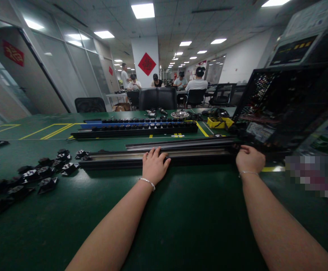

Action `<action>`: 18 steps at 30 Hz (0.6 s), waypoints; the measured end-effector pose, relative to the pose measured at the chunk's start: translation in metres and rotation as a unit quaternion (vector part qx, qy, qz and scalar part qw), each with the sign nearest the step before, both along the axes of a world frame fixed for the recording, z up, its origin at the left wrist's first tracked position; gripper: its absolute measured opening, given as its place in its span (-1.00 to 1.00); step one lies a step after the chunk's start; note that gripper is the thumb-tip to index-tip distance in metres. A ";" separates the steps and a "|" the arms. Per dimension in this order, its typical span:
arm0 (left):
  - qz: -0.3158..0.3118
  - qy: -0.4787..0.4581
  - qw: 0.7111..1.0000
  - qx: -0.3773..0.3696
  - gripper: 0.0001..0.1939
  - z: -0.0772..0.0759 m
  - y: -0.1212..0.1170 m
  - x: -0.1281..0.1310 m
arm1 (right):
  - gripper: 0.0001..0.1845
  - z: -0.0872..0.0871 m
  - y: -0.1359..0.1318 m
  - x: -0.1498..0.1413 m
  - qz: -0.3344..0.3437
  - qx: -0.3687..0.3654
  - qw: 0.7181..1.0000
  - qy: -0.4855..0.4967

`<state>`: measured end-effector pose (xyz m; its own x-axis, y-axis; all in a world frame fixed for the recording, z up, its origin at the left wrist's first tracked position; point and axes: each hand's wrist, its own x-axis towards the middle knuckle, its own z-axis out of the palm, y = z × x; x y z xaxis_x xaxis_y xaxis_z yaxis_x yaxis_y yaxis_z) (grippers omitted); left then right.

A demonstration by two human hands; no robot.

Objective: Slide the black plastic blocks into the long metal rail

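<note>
A long dark metal rail (115, 157) lies across the green table (180, 218) in front of me. My left hand (154, 165) rests on its middle, fingers laid flat and together over the top edge. My right hand (249, 159) is curled around the rail's right end, next to an open black computer case (288, 105). A second thin rail (180, 143) lies just behind the first. Both wrists wear thin bracelets.
Several small black socket modules (39, 175) are scattered at the left. Further back lie black and blue power strips (135, 128), a metal bowl (180, 114) and a yellow tray (219, 122). Black chairs (158, 98) and several seated people (197, 83) are beyond the table.
</note>
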<state>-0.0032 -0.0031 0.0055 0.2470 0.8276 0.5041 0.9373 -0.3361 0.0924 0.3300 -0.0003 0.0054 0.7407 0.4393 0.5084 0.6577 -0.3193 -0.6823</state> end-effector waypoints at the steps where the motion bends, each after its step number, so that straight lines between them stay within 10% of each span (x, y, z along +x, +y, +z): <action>1: 0.001 0.000 1.000 0.002 -0.60 0.000 0.000 0.000 | -0.63 0.000 0.000 0.000 0.004 -0.002 1.000 -0.003; 18: 0.005 0.001 1.000 -0.023 -0.59 0.004 -0.001 0.001 | -0.65 -0.005 0.004 -0.005 0.083 0.012 0.988 -0.130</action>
